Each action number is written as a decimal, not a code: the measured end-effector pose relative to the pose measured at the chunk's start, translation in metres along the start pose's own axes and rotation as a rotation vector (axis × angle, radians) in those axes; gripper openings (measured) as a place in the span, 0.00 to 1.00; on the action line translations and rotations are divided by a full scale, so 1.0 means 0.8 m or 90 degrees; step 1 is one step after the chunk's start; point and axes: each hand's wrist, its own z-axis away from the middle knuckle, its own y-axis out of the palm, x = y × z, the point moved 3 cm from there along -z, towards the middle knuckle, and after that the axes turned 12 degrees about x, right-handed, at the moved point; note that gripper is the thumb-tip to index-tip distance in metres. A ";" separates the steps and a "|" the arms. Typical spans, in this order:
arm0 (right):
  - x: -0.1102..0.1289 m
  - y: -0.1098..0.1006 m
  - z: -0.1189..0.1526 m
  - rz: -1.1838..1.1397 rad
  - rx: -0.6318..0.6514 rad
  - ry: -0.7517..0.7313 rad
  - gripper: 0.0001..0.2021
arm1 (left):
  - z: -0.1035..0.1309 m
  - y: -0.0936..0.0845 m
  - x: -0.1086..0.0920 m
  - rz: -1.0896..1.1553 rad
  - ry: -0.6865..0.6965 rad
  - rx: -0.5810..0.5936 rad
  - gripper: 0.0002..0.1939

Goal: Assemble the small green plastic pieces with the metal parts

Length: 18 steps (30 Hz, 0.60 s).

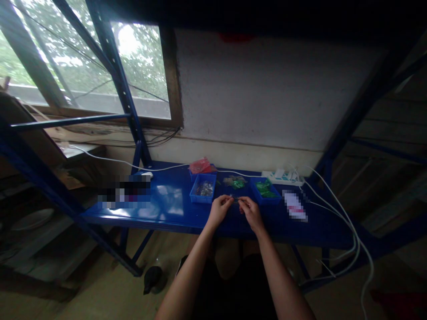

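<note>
My left hand and my right hand meet over the front part of the blue table. Fingers and thumb are pinched on each, and a small, thin, clear-looking piece spans the gap between them; it is too small to name. Just left of my hands stands a blue bin with many small shiny pieces inside. To the right, another blue bin holds green bags or wrappers. Small loose pieces and a green packet lie behind my fingers.
Red plastic bags rest on a bin at the back. A white power strip with cables lies at the back right, near a white packet. Blue posts frame the table. White cables hang over its right end.
</note>
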 end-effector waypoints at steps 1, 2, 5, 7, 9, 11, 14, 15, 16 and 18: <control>0.001 0.000 0.000 -0.014 0.003 0.005 0.13 | 0.000 0.000 0.000 0.010 0.000 -0.002 0.13; 0.002 0.001 0.001 -0.026 0.004 0.010 0.13 | 0.000 0.000 0.000 0.020 0.000 -0.007 0.13; 0.004 0.000 0.001 -0.053 -0.002 0.015 0.14 | -0.001 -0.001 0.002 0.052 -0.013 -0.055 0.15; 0.005 0.000 0.002 -0.064 -0.008 0.010 0.16 | -0.001 -0.002 0.002 0.076 -0.029 -0.076 0.17; 0.006 0.000 0.002 -0.066 -0.012 -0.002 0.17 | -0.001 0.000 0.001 0.091 -0.031 -0.048 0.19; 0.007 0.000 0.002 -0.055 -0.010 -0.012 0.17 | -0.001 0.002 -0.001 0.099 -0.026 -0.004 0.24; 0.007 0.001 0.002 -0.031 -0.001 -0.015 0.15 | 0.000 0.004 -0.002 0.087 -0.023 0.026 0.24; 0.006 0.002 0.002 -0.026 0.004 -0.011 0.14 | 0.001 0.004 -0.002 0.080 -0.023 0.030 0.22; 0.005 0.002 0.002 -0.023 0.007 -0.007 0.13 | 0.001 0.005 -0.001 0.074 -0.022 0.034 0.20; 0.003 0.001 0.001 -0.022 0.012 0.000 0.11 | 0.001 0.005 0.001 0.060 -0.020 0.038 0.17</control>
